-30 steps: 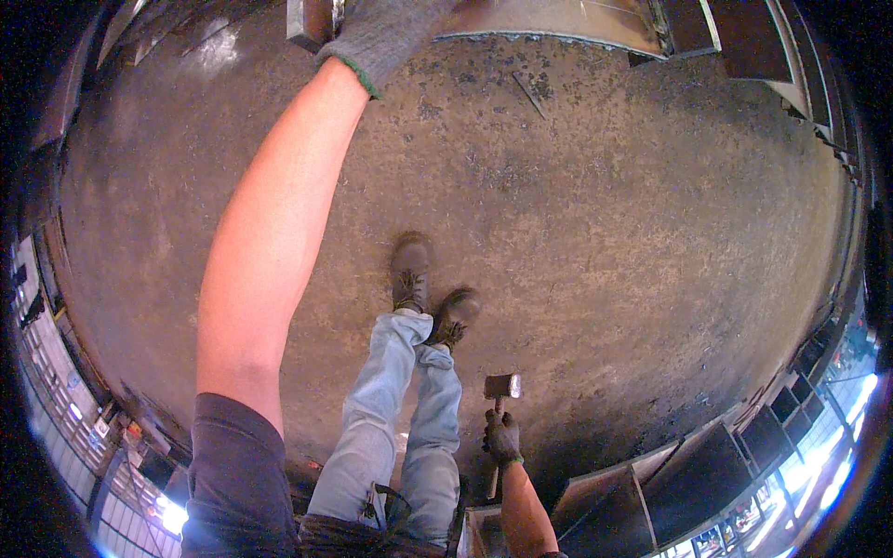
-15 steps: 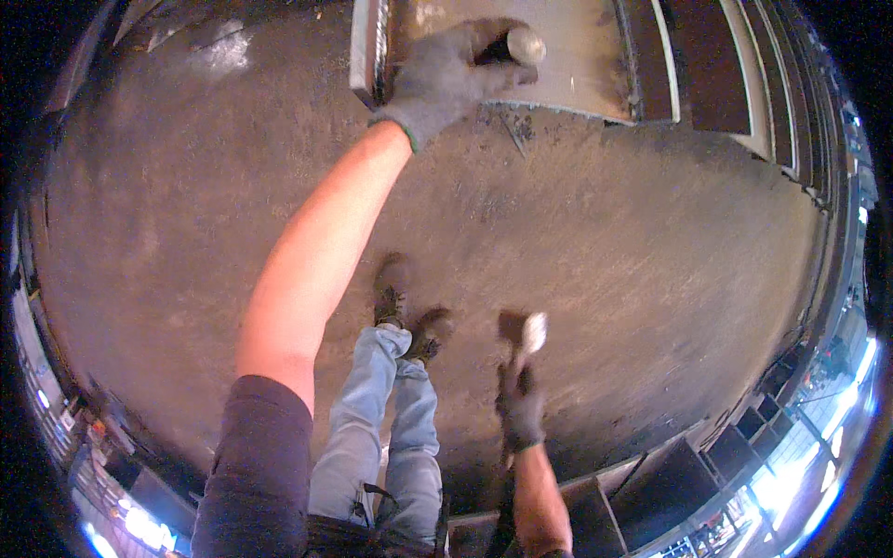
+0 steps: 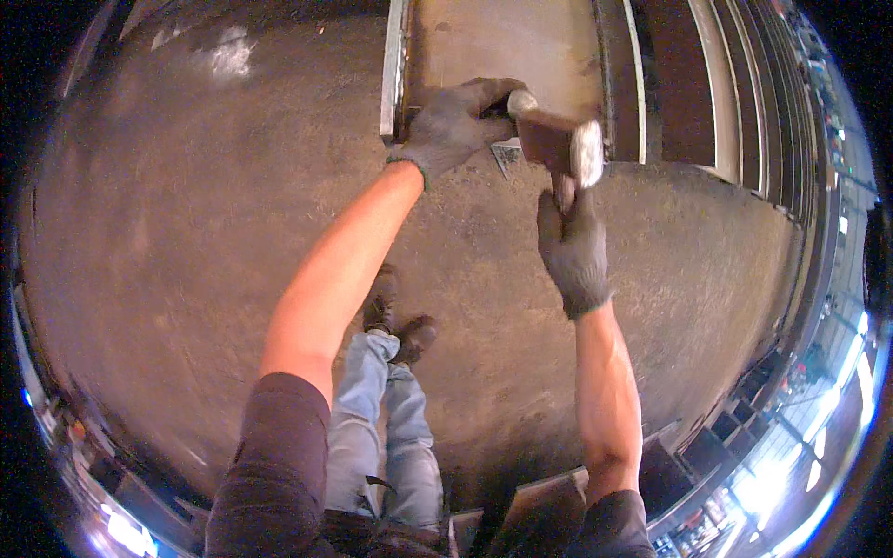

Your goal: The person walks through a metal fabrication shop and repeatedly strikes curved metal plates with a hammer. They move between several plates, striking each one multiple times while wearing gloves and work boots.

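My gloved right hand (image 3: pixel 579 246) is closed round the handle of a hammer (image 3: pixel 549 138), a heavy block head with a shiny face. The hammer's far end is at the pale, rounded end of a short, thick bar (image 3: pixel 522 102), and the two seem to touch. My left hand (image 3: pixel 454 126), also gloved, is wrapped round that bar; its other end is hidden by the fingers. Both hands are at the near end of a flat brown panel (image 3: pixel 507 46) with raised metal edges. Just below the bar a thin pointed piece (image 3: pixel 503 160) shows.
A raised metal side rail (image 3: pixel 393 74) runs along the panel's left. To the right stand several more dark panels (image 3: pixel 684 84) with pale edges, side by side. Worn brown floor (image 3: pixel 233 205) spreads around my boots (image 3: pixel 414 339). Dark panels (image 3: pixel 544 511) also stand behind me.
My right hand has swung the hammer up and forward from near my boots to the bar's end. My left hand, still holding the bar, sits slightly lower in the picture.
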